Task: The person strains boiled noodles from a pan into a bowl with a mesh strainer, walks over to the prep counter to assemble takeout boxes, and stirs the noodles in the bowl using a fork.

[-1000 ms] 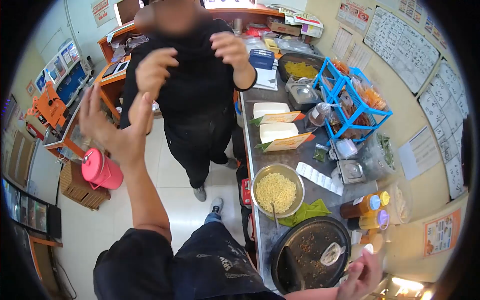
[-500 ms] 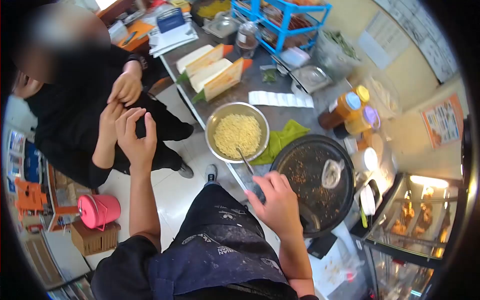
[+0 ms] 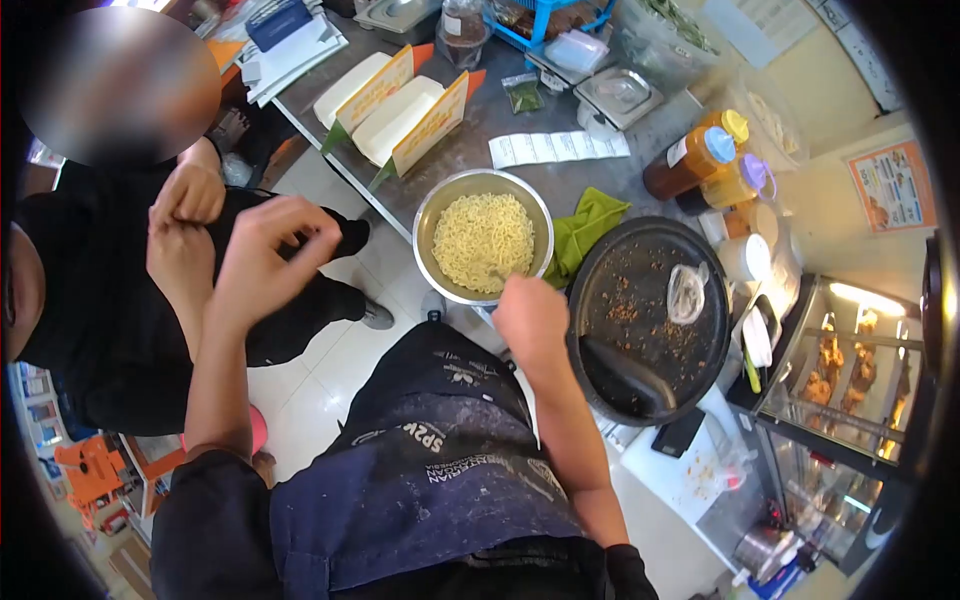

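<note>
A steel bowl (image 3: 424,225) of pale yellow instant noodles (image 3: 482,238) stands at the near edge of the counter. My right hand (image 3: 532,315) is closed at its near rim, around the handle of a metal utensil (image 3: 499,272) dipped in the noodles. Most of the utensil is hidden, so I cannot tell whether it is a spoon or fork. Raised at the left, away from the counter, my left hand (image 3: 275,250) holds nothing; its fingers are loosely bent, with the thumb apart. Behind the bowl are two open paper food boxes (image 3: 400,120).
A co-worker in black (image 3: 90,290) stands close on my left, hands together near mine. Right of the bowl lie a green cloth (image 3: 590,235) and a large black pan (image 3: 640,340) with crumbs. Sauce bottles (image 3: 690,160), a paper strip (image 3: 560,148) and a lit food display case (image 3: 850,370) are beyond.
My right hand has gone from open fingers near the utensil to a grip on its handle, closer to the bowl. My left hand has turned and curled. The view has shifted.
</note>
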`<state>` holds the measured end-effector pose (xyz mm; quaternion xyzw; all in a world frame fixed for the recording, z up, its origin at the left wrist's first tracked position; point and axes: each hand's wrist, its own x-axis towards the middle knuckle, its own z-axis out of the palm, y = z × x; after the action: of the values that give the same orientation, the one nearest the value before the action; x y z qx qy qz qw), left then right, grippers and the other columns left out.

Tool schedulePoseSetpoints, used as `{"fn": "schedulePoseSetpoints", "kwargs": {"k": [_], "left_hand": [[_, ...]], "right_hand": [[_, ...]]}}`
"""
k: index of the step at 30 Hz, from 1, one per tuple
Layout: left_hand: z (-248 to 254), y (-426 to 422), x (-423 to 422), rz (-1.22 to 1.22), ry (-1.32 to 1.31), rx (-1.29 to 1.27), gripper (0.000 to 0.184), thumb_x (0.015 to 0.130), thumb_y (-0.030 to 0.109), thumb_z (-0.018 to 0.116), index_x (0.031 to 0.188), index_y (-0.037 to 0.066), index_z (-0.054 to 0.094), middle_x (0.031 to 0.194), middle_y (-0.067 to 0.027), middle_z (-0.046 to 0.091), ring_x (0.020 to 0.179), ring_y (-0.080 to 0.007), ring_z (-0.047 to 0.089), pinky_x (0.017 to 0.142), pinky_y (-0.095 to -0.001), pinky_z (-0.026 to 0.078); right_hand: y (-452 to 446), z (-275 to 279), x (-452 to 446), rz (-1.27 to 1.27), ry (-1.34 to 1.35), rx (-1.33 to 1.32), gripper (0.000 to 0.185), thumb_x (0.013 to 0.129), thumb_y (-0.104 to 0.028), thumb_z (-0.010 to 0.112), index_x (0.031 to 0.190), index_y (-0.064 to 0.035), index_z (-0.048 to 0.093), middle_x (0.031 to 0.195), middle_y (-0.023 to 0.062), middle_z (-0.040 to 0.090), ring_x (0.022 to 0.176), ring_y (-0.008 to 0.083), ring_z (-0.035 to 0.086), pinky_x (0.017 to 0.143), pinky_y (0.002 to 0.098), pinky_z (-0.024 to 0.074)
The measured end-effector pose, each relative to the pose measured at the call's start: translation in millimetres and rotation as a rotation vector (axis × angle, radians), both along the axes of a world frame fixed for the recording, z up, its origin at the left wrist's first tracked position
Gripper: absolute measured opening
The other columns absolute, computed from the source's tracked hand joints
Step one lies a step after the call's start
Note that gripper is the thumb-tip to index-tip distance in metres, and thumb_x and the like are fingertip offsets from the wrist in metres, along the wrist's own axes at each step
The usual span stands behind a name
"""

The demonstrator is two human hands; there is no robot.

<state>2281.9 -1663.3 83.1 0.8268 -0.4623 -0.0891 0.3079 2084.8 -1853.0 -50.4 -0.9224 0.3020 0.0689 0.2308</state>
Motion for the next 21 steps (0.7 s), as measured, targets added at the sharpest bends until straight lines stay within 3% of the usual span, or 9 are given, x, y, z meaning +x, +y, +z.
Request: {"fn": "schedulePoseSetpoints", "kwargs": {"k": [3, 6, 7, 10, 12, 14, 17, 19, 21], "left_hand": [[-31.7, 14.2, 53.3, 0.203, 0.307, -0.051, 0.012, 0.087, 0.013, 0.063, 0.089, 0.002, 0.065, 0.080, 0.0014, 0.062, 0.070, -0.0043, 0.052, 0.058, -0.0195, 0.039], [-54.3, 18.9, 80.3, 0.185, 0.377, -0.164, 0.012, 0.088, 0.012, 0.062, 0.092, 0.001, 0.065, 0.084, 0.0003, 0.063, 0.071, -0.0046, 0.053, 0.061, -0.0192, 0.040], [-48.9, 12.9, 83.1, 0.166, 0.388, -0.156, 0.012, 0.088, 0.012, 0.062, 0.092, 0.001, 0.065, 0.084, 0.0003, 0.063, 0.071, -0.0046, 0.053, 0.061, -0.0192, 0.040], [-29.3, -3.5, 87.0, -0.018, 0.319, -0.119, 0.012, 0.088, 0.010, 0.061, 0.094, 0.001, 0.065, 0.084, -0.0003, 0.063, 0.073, -0.0053, 0.055, 0.064, -0.0197, 0.042], [-35.7, -13.1, 94.5, -0.056, 0.418, -0.232, 0.012, 0.088, 0.010, 0.060, 0.094, 0.000, 0.065, 0.084, -0.0014, 0.063, 0.075, -0.0061, 0.057, 0.066, -0.0198, 0.042], [-52.5, -22.1, 89.5, 0.009, 0.372, -0.036, 0.013, 0.090, 0.009, 0.058, 0.096, -0.001, 0.063, 0.084, -0.0035, 0.063, 0.078, -0.0094, 0.058, 0.068, -0.0232, 0.044], [-78.5, -33.3, 88.6, -0.222, 0.295, 0.121, 0.016, 0.088, 0.013, 0.058, 0.096, 0.000, 0.063, 0.080, -0.0079, 0.065, 0.071, -0.0106, 0.060, 0.064, -0.0248, 0.046], [-115.7, -37.1, 86.8, -0.108, 0.250, 0.289, 0.021, 0.091, 0.019, 0.053, 0.096, 0.000, 0.062, 0.080, -0.0103, 0.065, 0.071, -0.0121, 0.061, 0.062, -0.0263, 0.047], [-174.9, -38.7, 81.2, -0.102, 0.406, 0.274, 0.028, 0.095, 0.025, 0.047, 0.102, 0.002, 0.060, 0.079, -0.0096, 0.063, 0.069, -0.0135, 0.061, 0.058, -0.0281, 0.048]], "right_hand": [[1.6, 55.0, 4.1, -0.100, 0.005, -0.139, 0.010, 0.074, -0.008, 0.055, 0.072, -0.0003, 0.061, 0.064, 0.0180, 0.063, 0.063, 0.0337, 0.065, 0.060, 0.0403, 0.0518], [2.3, 43.9, 15.7, -0.201, -0.015, -0.196, 0.010, 0.074, -0.008, 0.054, 0.070, -0.0015, 0.061, 0.063, 0.0170, 0.063, 0.063, 0.0335, 0.065, 0.058, 0.0404, 0.0515], [1.1, 18.0, 19.0, -0.154, -0.052, -0.234, 0.010, 0.075, -0.008, 0.053, 0.069, -0.0027, 0.061, 0.063, 0.0164, 0.062, 0.061, 0.0332, 0.064, 0.056, 0.0409, 0.0510], [7.5, 11.9, 19.8, -0.090, -0.055, -0.220, 0.010, 0.074, -0.008, 0.053, 0.071, -0.0023, 0.061, 0.064, 0.0158, 0.063, 0.061, 0.0336, 0.064, 0.056, 0.0421, 0.0505], [1.9, 46.7, 21.6, -0.127, 0.048, -0.197, 0.012, 0.075, -0.008, 0.052, 0.071, -0.0018, 0.061, 0.065, 0.0163, 0.063, 0.062, 0.0341, 0.064, 0.057, 0.0433, 0.0500], [-4.3, 60.7, 14.9, -0.269, 0.095, -0.267, 0.014, 0.076, -0.009, 0.051, 0.073, -0.0017, 0.063, 0.067, 0.0177, 0.063, 0.065, 0.0348, 0.064, 0.059, 0.0441, 0.0502], [-23.3, 36.3, 18.5, -0.293, 0.115, -0.367, 0.014, 0.076, -0.011, 0.053, 0.075, -0.0019, 0.064, 0.069, 0.0191, 0.064, 0.067, 0.0356, 0.064, 0.061, 0.0448, 0.0504], [-31.8, 16.5, 26.4, -0.271, 0.122, -0.339, 0.015, 0.075, -0.012, 0.053, 0.077, -0.0014, 0.064, 0.070, 0.0192, 0.064, 0.068, 0.0360, 0.064, 0.062, 0.0447, 0.0505], [-35.2, -1.2, 33.0, -0.236, 0.109, -0.323, 0.016, 0.075, -0.013, 0.054, 0.079, -0.0009, 0.064, 0.071, 0.0193, 0.064, 0.068, 0.0364, 0.065, 0.062, 0.0445, 0.0506]]}}
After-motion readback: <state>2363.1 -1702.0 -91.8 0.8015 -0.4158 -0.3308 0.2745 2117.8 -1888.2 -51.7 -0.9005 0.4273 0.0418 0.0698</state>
